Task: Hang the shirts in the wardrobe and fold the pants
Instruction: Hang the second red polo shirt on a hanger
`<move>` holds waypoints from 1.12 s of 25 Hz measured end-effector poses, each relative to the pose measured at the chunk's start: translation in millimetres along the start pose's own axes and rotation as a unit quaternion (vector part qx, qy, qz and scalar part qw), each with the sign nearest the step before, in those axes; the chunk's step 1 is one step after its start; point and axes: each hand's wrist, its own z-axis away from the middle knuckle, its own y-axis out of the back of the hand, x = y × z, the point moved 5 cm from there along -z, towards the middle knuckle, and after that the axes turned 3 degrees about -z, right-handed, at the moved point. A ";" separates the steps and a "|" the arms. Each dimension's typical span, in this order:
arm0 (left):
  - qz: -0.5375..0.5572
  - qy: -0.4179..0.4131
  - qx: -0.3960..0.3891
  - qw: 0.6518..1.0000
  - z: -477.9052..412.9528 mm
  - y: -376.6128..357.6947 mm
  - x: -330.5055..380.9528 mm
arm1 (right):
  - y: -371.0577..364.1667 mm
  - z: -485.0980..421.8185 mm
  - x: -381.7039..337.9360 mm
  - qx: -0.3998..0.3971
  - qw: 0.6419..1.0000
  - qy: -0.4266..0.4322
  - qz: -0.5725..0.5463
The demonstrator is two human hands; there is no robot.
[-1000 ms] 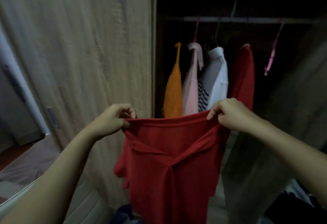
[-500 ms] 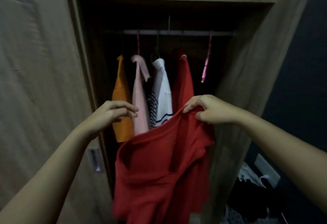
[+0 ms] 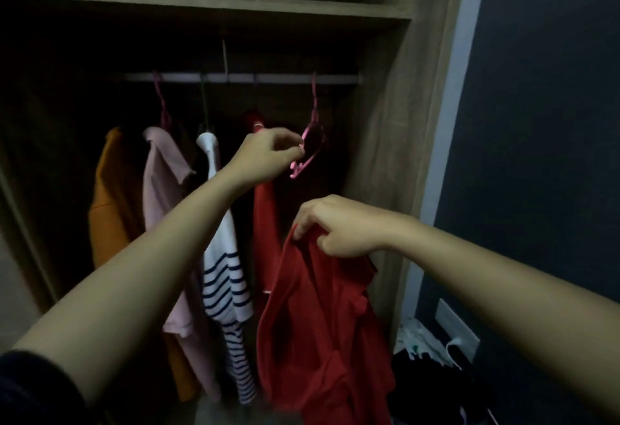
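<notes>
The left hand [image 3: 268, 153] reaches up into the open wardrobe [image 3: 396, 143] and pinches the lower part of an empty pink hanger [image 3: 310, 146], which hangs by its hook from the rail [image 3: 241, 78] near the right end. The right hand [image 3: 342, 226] is clenched on the bunched upper edge of a red shirt [image 3: 322, 330], which dangles from that grip in front of the wardrobe's lower right side, below the pink hanger and apart from it. Along the rail to the left hang four garments side by side: an orange shirt [image 3: 110, 196] farthest left, a pale pink shirt [image 3: 164, 186] next to it, a white shirt with dark stripes [image 3: 224, 287], and another red garment [image 3: 263, 223] partly hidden behind the left forearm and the held shirt. A wooden shelf [image 3: 208, 5] runs above the rail. To the right stands a dark wall [image 3: 543, 122], and at its foot lies a pile of dark and light clothes [image 3: 426, 367], too dim to tell apart.
</notes>
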 end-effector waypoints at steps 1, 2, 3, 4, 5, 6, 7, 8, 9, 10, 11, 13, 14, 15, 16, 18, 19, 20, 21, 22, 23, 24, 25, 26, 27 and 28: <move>-0.023 0.008 0.029 0.999 -20.4 -5.2 3.4 | 2.2 2.4 5.9 0.002 1.000 0.005 0.004; -0.033 0.021 0.049 0.998 -42.9 -12.6 4.4 | 4.6 5.1 13.5 0.002 1.000 0.007 0.010; -0.044 0.036 0.059 0.997 -64.9 -21.0 3.2 | 6.3 7.7 20.7 0.001 1.000 0.007 0.013; -0.064 0.056 0.056 0.995 -85.4 -31.2 -0.4 | 7.8 9.1 27.3 -0.004 1.000 0.005 0.015; -0.087 0.086 0.044 0.992 -102.7 -42.2 -6.3 | 8.8 8.7 33.4 -0.009 1.000 0.005 0.015; -0.103 0.126 0.027 0.986 -116.5 -52.9 -14.5 | 9.3 6.3 39.0 -0.014 1.000 0.005 0.013; -0.106 0.168 0.005 0.980 -125.0 -63.0 -21.8 | 9.6 3.0 44.0 -0.020 1.000 0.006 0.012; -0.103 0.200 -0.017 0.974 -130.1 -71.4 -28.4 | 9.9 -1.0 47.9 -0.023 1.000 0.008 0.013; -0.105 0.214 -0.037 0.970 -133.6 -77.7 -32.7 | 11.1 -4.7 50.6 -0.021 1.000 0.011 0.015; -0.112 0.208 -0.045 0.971 -137.1 -83.3 -34.0 | 12.5 -7.3 52.9 -0.017 1.000 0.015 0.018; -0.115 0.192 -0.035 0.974 -140.9 -85.9 -34.2 | 13.2 -9.2 54.2 -0.013 1.000 0.018 0.019; -0.109 0.160 0.012 0.981 -146.9 -86.6 -32.7 | 13.5 -9.5 55.2 -0.001 1.000 0.022 0.020; -0.104 0.150 0.028 0.983 -147.6 -85.3 -30.6 | 12.7 -8.5 54.5 0.001 1.000 0.022 0.019; -0.100 0.141 0.037 0.984 -145.4 -82.4 -27.0 | 10.7 -8.1 52.8 0.000 1.000 0.024 0.019; -0.091 0.134 0.042 0.986 -143.4 -79.0 -24.0 | 8.2 -8.0 51.2 -0.001 0.999 0.025 0.019; -0.067 0.135 0.047 0.988 -136.7 -69.6 -21.6 | 3.6 -9.7 46.9 0.003 1.000 0.024 0.016; -0.059 0.133 0.054 0.988 -130.8 -62.8 -19.8 | 1.7 -10.8 44.3 0.007 1.000 0.022 0.013; -0.059 0.131 0.064 0.988 -121.5 -54.4 -17.5 | -0.2 -11.7 41.1 0.012 1.000 0.020 0.013; -0.066 0.128 0.073 0.987 -109.5 -44.4 -16.1 | -2.7 -11.8 36.9 0.017 1.000 0.017 0.014; -0.075 0.124 0.082 0.986 -96.1 -33.9 -17.0 | -5.5 -11.8 31.7 0.023 1.000 0.012 0.013; -0.080 0.121 0.090 0.985 -79.0 -22.3 -19.0 | -8.1 -11.7 25.4 0.031 0.999 0.008 0.011; -0.083 0.117 0.100 0.985 -58.7 -10.0 -23.1 | -10.6 -11.5 18.4 0.038 0.999 0.004 0.009; -0.086 0.109 0.115 0.984 -36.2 2.3 -27.6 | -12.9 -11.1 12.9 0.045 0.999 0.001 0.008; -0.089 0.098 0.137 0.982 -12.3 15.0 -33.7 | -14.6 -11.3 7.7 0.052 0.999 -0.002 0.008; -0.088 0.088 0.165 0.978 16.2 30.7 -40.4 | -16.2 -12.3 0.7 0.058 0.998 -0.002 0.004; -0.087 0.074 0.190 0.975 44.9 47.0 -47.2 | -17.5 -13.5 -5.1 0.064 0.998 -0.003 -0.002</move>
